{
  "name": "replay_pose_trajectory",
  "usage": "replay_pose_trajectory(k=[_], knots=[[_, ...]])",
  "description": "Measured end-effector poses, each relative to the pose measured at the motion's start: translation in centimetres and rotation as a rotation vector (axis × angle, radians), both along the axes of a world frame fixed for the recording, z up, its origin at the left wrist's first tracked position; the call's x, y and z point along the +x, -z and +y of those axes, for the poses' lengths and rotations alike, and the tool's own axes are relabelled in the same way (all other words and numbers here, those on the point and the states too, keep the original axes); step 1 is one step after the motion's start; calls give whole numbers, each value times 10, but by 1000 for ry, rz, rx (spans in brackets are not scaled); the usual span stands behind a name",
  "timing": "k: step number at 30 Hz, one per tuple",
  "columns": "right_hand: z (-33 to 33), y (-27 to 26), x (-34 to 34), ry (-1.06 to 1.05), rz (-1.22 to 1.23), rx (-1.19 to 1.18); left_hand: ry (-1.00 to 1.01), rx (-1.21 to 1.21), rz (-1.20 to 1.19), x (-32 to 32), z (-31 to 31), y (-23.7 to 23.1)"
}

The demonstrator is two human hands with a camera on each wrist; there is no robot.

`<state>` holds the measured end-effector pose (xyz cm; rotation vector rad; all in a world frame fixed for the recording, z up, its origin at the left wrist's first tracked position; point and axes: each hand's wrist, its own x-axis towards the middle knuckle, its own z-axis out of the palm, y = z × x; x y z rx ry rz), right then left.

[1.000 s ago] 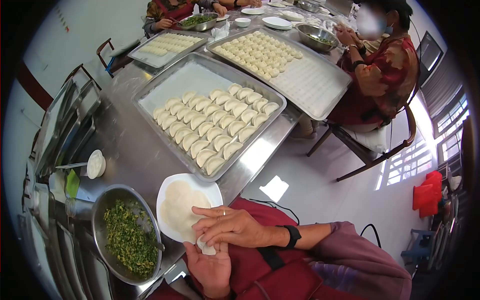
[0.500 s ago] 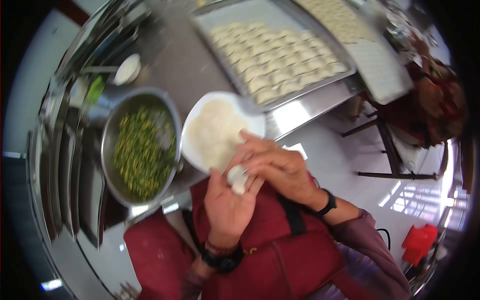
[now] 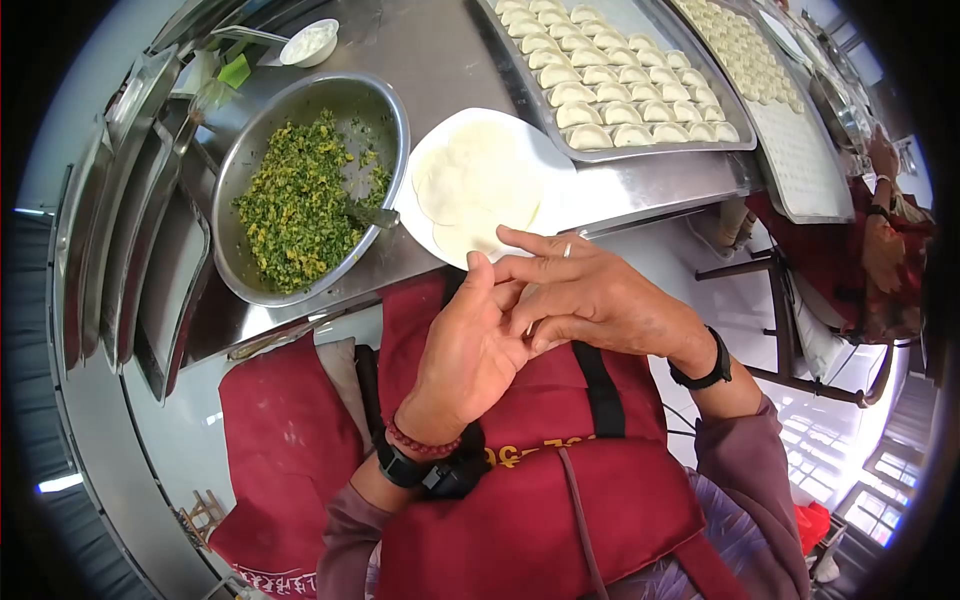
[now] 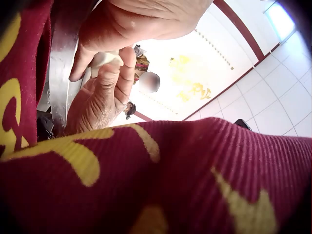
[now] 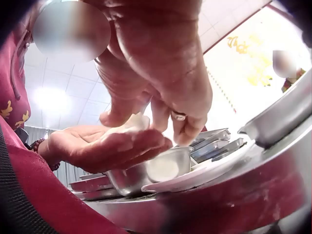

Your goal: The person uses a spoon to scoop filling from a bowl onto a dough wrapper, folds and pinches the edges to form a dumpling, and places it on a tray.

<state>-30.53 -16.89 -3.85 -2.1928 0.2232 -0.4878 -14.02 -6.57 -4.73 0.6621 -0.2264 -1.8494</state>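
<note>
My left hand (image 3: 465, 350) is palm up over my lap, its thumb standing clear. In the right wrist view, a small pale dough dumpling (image 5: 134, 123) lies on its fairly straight fingers. From above, my right hand (image 3: 610, 305), with a ring, pinches that dumpling between thumb and fingers. The right hand hides the dumpling in the head view. Just beyond the fingertips is a white plate (image 3: 557, 180) bearing overlapping round dough wrappers (image 3: 480, 175). To its left stands a metal bowl (image 3: 395, 115) of chopped green and yellow filling (image 3: 295, 215), a utensil handle (image 3: 375, 215) at its edge.
A metal tray (image 3: 665, 152) behind the plate carries rows of crescent dumplings (image 3: 610, 75). Farther right lies another tray (image 3: 805, 180) with smaller dumplings. A small white bowl (image 3: 310, 42) stands at the back left. Metal trays (image 3: 130, 230) line the left side. A person (image 3: 890, 250) sits at right.
The head view has swung down and left, so bowl and plate appear higher and nearer. The dumpling, visible on my left fingers half a second ago, is now covered by my right hand.
</note>
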Motion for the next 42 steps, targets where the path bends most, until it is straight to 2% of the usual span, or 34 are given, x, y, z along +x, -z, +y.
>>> replay_pose_trajectory(k=[4,7,10,12,14,20,23,24,27,31,32,35,36,37,38,39,41,42], knots=[[5,2,1,-54,-24,-84,28,17,32,-5,1,-5],[11,2,2,-11,-27,-172,34,24,51,-6,2,-3],[10,0,-1,4,-37,-99,49,2,53,-3,1,-2],[12,-1,-3,133,-33,-18,46,-9,24,0,-1,-5],[8,0,-4,187,-55,51,37,62,111,4,-3,0],[-4,15,1,197,-205,88,62,84,155,12,-12,-8],[-7,2,6,224,-121,215,74,89,133,16,-21,-15],[-10,-5,7,219,-141,157,78,82,128,19,-24,-16],[-19,-6,11,213,-124,229,66,85,96,24,-29,-18],[-33,-13,16,182,-82,687,105,81,40,31,-32,-17],[-40,-10,14,221,-9,710,122,102,24,34,-31,-16],[-70,-18,7,265,4,708,116,160,51,52,-18,7],[-85,-25,3,308,25,820,113,175,31,59,-13,14],[-104,-25,-3,340,2,698,111,191,11,65,-8,20],[-124,-35,-8,425,84,717,93,223,10,71,-4,26],[-147,-41,-16,440,85,661,81,235,12,78,1,35],[-193,-54,-25,601,172,530,57,259,14,90,15,59],[-214,-57,-28,641,108,484,40,252,90,95,22,71]])
